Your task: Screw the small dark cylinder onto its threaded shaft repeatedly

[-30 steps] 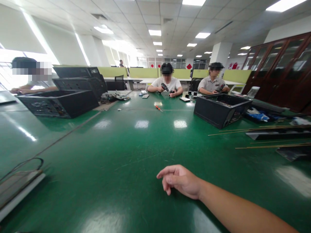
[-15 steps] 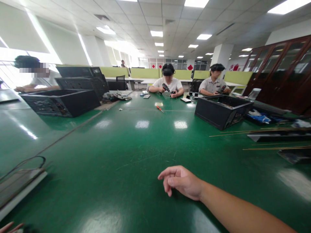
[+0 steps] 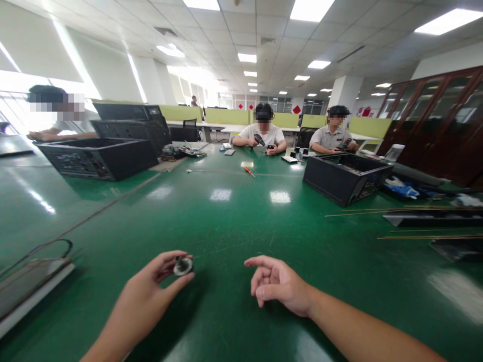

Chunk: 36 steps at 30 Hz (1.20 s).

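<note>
pinch grip on the left: my left hand (image 3: 153,284) has its thumb on the near edge and fingers at the far edge of a small round part (image 3: 183,266), held above the green surface (image 3: 226,226). from here i'd judge it light and stiff, perhaps metal and a little slick; whether it is fragile i cannot tell. i'd take it by the rim, as now, keeping off the stub (image 3: 178,260) on top. this arm comes up from the bottom edge, angled inward. farther right, my right hand (image 3: 278,286) holds nothing: fingers loosely curled, index finger pointing leftward, thumb lying nearest me.
</note>
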Motion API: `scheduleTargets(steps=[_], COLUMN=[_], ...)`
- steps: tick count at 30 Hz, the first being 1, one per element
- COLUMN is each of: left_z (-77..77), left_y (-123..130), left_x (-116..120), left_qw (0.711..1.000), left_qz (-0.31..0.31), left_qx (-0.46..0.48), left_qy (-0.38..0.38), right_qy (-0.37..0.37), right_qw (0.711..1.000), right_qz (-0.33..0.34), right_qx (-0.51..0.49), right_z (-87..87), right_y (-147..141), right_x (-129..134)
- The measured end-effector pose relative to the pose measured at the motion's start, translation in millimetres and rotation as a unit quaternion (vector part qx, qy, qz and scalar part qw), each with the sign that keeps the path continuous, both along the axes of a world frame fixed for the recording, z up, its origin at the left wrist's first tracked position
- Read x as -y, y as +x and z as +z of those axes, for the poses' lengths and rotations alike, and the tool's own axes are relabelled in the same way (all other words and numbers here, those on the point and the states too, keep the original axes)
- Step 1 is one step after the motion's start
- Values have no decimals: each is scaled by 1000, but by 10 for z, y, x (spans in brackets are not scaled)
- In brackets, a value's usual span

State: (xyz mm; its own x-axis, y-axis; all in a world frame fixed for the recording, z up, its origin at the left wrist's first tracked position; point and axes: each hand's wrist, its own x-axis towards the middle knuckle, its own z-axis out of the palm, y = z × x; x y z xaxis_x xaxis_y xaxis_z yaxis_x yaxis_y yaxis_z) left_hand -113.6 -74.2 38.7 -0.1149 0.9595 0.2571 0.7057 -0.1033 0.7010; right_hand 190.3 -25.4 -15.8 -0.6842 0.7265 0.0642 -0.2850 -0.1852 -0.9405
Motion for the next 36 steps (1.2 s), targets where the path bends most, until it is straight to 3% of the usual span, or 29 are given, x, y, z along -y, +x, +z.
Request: scheduleTargets(steps=[3,6,8,13,16,20,24,32,36], left_z=[12,6,-42,-223,-279,-278,-258,-291,-291], left_y=[563,947,1061,1056,1023,1039,1077,1065,1070], left_x=[-315,-543,-635,-674,-636,-633,-674,-712,-724], left_qw=[991,984,980,968,971,975,969,964,963], left_qz=[-125,-176,-200,-250,-237,-217,-243,-259,-259], left_qx=[48,20,7,-3,13,34,18,48,61], left_qy=[-17,10,20,26,27,20,31,48,41], right_qy=[100,208,228,213,214,215,204,233,206], right_qw=[987,943,928,924,919,916,922,891,903], right_qz=[-92,-172,-196,-230,-232,-224,-224,-251,-244], right_qx=[81,192,221,221,235,254,241,297,287], right_z=[24,34,27,-22,-42,-31,24,116,111], right_y=[40,90,113,119,109,105,102,99,96], right_x=[-5,-35,-63,-126,-140,-131,-128,-172,-150])
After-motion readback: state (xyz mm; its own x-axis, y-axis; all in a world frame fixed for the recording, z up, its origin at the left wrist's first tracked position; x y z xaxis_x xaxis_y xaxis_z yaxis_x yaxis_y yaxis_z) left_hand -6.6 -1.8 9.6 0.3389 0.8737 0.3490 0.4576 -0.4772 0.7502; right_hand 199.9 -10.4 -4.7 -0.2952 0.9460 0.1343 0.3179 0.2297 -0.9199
